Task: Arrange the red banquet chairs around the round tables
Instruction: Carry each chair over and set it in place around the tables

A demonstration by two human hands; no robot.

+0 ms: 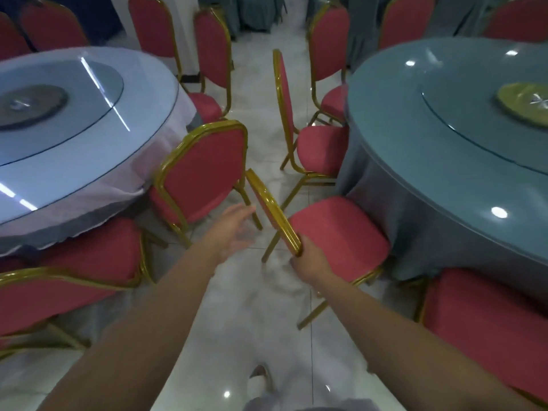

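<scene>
A red banquet chair (341, 232) with a gold frame stands in front of me, its seat partly under the teal round table (444, 114). My right hand (310, 259) grips the near end of its gold backrest edge. My left hand (234, 229) hovers just left of that backrest with fingers spread and holds nothing. A second red chair (204, 173) faces the pale blue round table (74, 129) on the left. Another chair (320, 149) stands further along the teal table.
Several more red chairs ring both tables, including one at the lower left (59, 292) and one at the lower right (489, 336). A narrow aisle of white tiled floor (261, 321) runs between the tables. Each table carries a glass turntable.
</scene>
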